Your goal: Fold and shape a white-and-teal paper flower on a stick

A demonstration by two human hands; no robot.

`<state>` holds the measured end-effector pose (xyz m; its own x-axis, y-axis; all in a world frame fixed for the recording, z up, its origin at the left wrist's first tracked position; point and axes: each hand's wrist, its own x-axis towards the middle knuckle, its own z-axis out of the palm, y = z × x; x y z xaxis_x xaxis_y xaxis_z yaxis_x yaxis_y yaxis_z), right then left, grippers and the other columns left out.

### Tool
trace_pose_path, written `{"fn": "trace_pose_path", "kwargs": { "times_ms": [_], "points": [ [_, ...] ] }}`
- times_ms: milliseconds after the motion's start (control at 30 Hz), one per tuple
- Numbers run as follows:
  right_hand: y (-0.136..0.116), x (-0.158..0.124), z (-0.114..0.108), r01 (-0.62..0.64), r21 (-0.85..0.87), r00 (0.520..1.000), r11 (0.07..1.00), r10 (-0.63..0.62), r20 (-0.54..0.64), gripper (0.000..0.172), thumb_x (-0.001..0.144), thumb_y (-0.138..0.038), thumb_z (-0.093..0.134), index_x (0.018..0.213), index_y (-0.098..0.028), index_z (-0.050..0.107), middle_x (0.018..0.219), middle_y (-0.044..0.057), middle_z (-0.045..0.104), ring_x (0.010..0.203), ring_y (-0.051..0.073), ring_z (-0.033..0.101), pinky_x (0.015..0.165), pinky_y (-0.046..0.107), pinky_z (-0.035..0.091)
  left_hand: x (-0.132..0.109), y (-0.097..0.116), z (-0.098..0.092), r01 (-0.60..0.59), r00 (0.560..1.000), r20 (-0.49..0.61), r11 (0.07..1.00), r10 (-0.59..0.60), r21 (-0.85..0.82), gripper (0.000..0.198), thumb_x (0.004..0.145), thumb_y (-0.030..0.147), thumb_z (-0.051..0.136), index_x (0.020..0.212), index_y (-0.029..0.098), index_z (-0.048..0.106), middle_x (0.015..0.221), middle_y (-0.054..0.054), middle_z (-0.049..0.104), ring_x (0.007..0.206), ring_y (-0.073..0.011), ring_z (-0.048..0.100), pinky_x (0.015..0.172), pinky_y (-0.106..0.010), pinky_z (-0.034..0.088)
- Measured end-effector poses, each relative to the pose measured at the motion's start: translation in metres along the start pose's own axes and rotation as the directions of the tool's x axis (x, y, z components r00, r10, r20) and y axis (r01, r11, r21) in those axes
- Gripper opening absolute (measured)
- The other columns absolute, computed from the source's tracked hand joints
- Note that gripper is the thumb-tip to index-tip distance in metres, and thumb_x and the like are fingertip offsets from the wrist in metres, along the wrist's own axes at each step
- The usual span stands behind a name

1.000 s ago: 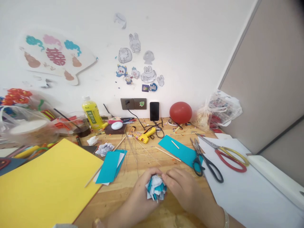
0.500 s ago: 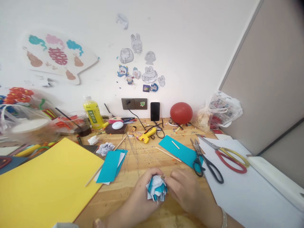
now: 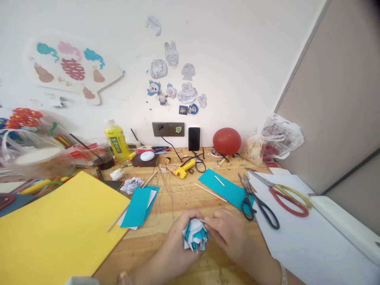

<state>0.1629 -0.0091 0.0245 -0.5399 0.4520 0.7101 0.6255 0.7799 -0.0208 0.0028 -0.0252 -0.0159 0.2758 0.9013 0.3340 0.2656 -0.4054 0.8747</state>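
A blue-and-white paper flower (image 3: 196, 236) with many folded petals sits in my left hand (image 3: 181, 237), whose fingers curl round its left and far sides. My right hand (image 3: 230, 229) is closed at the flower's upper right edge, thumb and forefinger pinched there; whatever lies between those fingertips is too small to make out. Blue paper strips (image 3: 135, 208) lie to the left of my hands, with a crumpled white paper rosette (image 3: 132, 185) just behind them. Another blue strip (image 3: 219, 186) rests beyond my right hand, partly under black-handled scissors (image 3: 258, 202).
Yellow card (image 3: 65, 221) covers the left side. A yellow glue gun (image 3: 184, 169), thin sticks and a phone (image 3: 194, 139) are toward the wall. Red-and-yellow-handled scissors (image 3: 289, 198) lie on white paper (image 3: 297, 245) at right. A red balloon (image 3: 227, 141) and yellow drink bottle (image 3: 116, 140) stand behind.
My right fingertips have shifted slightly at the flower's edge, and the small brownish bit seen there before is now mostly covered. My left hand and the flower stay nearly still.
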Motion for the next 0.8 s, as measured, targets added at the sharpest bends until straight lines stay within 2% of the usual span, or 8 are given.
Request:
{"fn": "trace_pose_path", "kwargs": {
  "times_ms": [67,133,267,400,667,800],
  "points": [
    [-0.001,0.001,-0.001,-0.052,0.030,0.998,0.998,0.051,0.020,0.053,0.097,-0.030,0.018,0.059,-0.019,0.053,0.046,-0.001,0.051,0.042,0.011,0.047,0.042,0.024,0.029,0.000,0.001,0.000,-0.004,1.000,-0.003,1.000,0.004,-0.004,0.044,0.062,0.001,0.055,0.099,0.023,0.044,0.090,-0.001,0.056,0.079,-0.0155,0.059,0.070,-0.025,0.048],
    [-0.002,0.000,0.000,-0.076,0.066,0.997,0.995,0.077,-0.009,0.049,0.097,-0.031,0.021,0.065,-0.019,0.055,0.051,0.000,0.056,0.045,0.012,0.051,0.044,0.024,0.032,0.001,0.002,0.000,0.001,1.000,-0.007,1.000,-0.001,-0.010,0.044,0.062,0.002,0.055,0.099,0.023,0.045,0.091,-0.001,0.056,0.079,-0.0156,0.059,0.070,-0.025,0.048],
    [-0.001,-0.005,0.003,-0.048,0.085,0.994,0.995,0.055,-0.089,0.032,0.096,-0.026,0.030,0.078,-0.017,0.056,0.060,0.001,0.063,0.054,0.014,0.057,0.050,0.025,0.036,0.002,0.003,0.001,0.035,0.999,-0.017,0.999,-0.035,-0.018,0.042,0.062,0.003,0.056,0.098,0.022,0.046,0.089,-0.001,0.058,0.078,-0.0160,0.059,0.068,-0.025,0.048],
    [-0.001,-0.009,0.005,-0.005,0.075,0.991,0.997,0.015,-0.130,0.019,0.093,-0.020,0.037,0.084,-0.016,0.054,0.065,0.002,0.064,0.056,0.014,0.056,0.052,0.027,0.037,0.003,0.006,0.001,0.041,0.999,-0.018,0.999,-0.041,-0.011,0.041,0.062,0.004,0.057,0.097,0.022,0.045,0.089,-0.002,0.059,0.078,-0.0168,0.060,0.067,-0.026,0.048],
    [-0.002,-0.009,0.008,-0.070,0.055,0.996,0.996,0.073,-0.052,0.031,0.095,-0.024,0.030,0.078,-0.016,0.056,0.060,0.003,0.060,0.053,0.015,0.053,0.050,0.028,0.035,0.002,0.007,0.001,0.028,0.999,-0.017,1.000,-0.028,0.005,0.040,0.063,0.004,0.057,0.097,0.022,0.045,0.088,-0.002,0.059,0.078,-0.0168,0.060,0.067,-0.026,0.048],
    [-0.003,-0.009,0.006,-0.160,0.182,0.983,0.970,0.173,-0.059,0.034,0.095,-0.031,0.028,0.079,-0.018,0.055,0.062,0.002,0.062,0.054,0.015,0.057,0.049,0.026,0.041,0.001,0.003,0.001,0.017,1.000,-0.015,1.000,-0.017,-0.006,0.039,0.064,0.005,0.056,0.097,0.022,0.045,0.086,-0.001,0.058,0.075,-0.0156,0.059,0.066,-0.025,0.047]
  ]
}}
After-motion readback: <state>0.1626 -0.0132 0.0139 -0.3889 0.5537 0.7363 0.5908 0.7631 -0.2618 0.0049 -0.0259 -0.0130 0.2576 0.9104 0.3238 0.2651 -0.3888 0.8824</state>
